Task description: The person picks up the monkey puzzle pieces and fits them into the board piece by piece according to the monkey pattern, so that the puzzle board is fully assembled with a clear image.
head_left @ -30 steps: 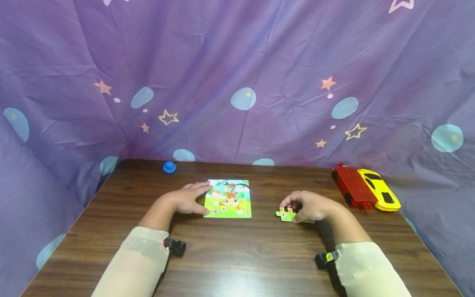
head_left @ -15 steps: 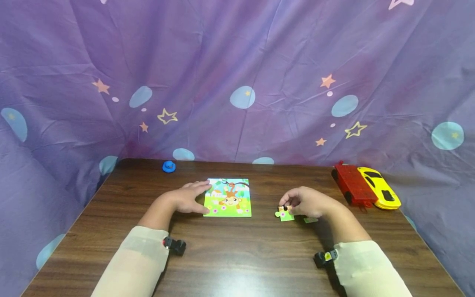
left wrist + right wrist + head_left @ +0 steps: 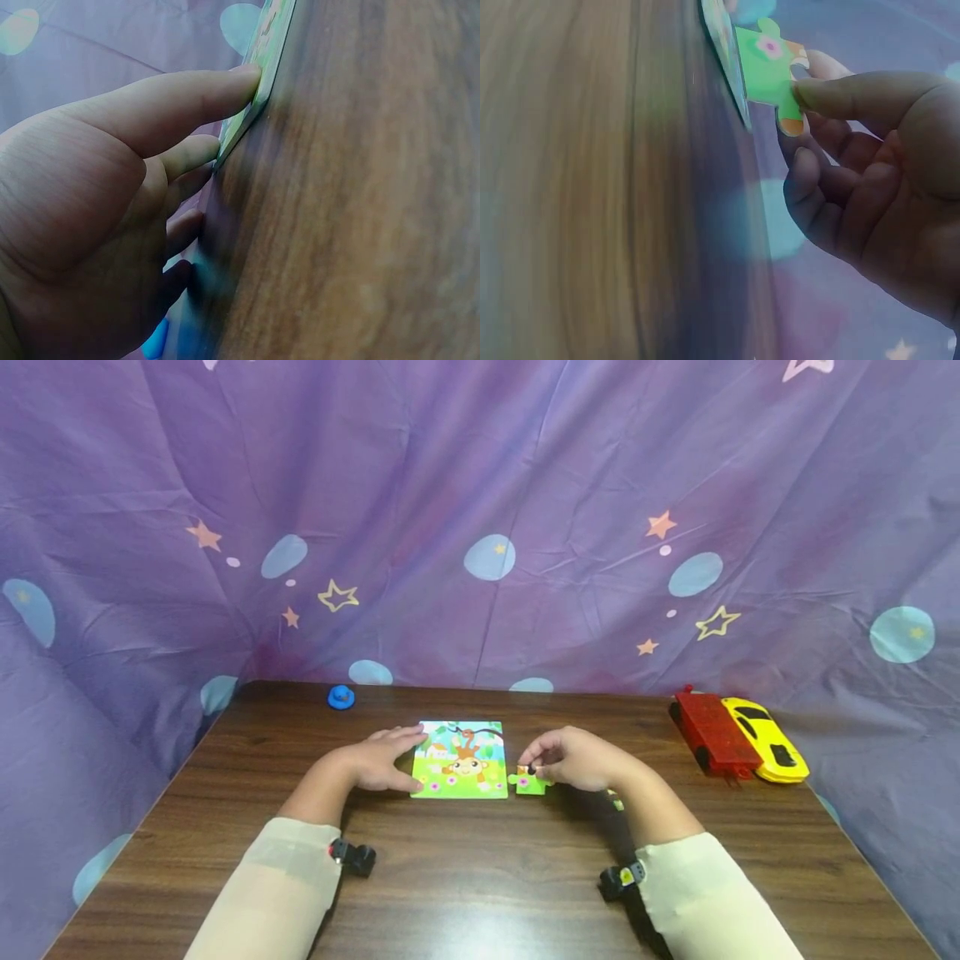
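A square picture board with a monkey hanging from a branch lies flat on the table. My left hand is at its left side, thumb and fingertips touching the edge, fingers fairly straight. In the left wrist view the thumb of that hand rests on a corner of the board. Just right of the board, my right hand pinches a green jigsaw piece with a pink flower between thumb and index finger. The right wrist view has this piece raised above the table, close to the board's edge.
Partly hidden by the right wrist, another green piece lies on the table. A blue rubber duck sits at the back left. At the back right are a red wheeled toy and a yellow toy car. A purple curtain hangs behind.
My right hand has lifted the flowered jigsaw piece and carried it left, close to the board. A second piece is uncovered behind it. My left hand stays on the board.
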